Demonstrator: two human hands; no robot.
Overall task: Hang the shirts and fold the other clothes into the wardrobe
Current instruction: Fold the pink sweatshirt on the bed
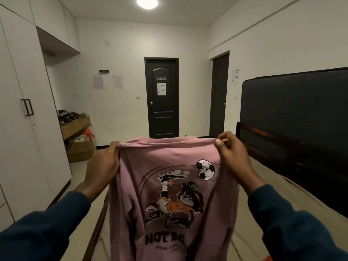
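Nearest me hang two dark blue sleeves, and between them the pink shirt (169, 194), held up over the bed (263, 213) with its cartoon print facing me. On the left, my left hand (102, 166) has its fingers curled round a bunched corner of the top edge. On the right, my right hand (233, 157) pinches the other corner between thumb and fingertips, the remaining fingers loosely bent.

I judge the right-hand pinch the weaker hold: if it slips, that side drops and the shirt crumples onto the bed. The cloth also sags and folds inward below both hands, so a hanger could catch in the wrong layer.

Far left, the white wardrobe (24, 91) has its doors closed at the black handles (27, 107); I see no hanger, and with both hands full I cannot open it without letting go.

Beyond the wardrobe, a low shelf (75, 127) carries a dark jumble with pale cords, too small to name. Below it an open cardboard box (81, 147) holds something white and orange, likely cloth.
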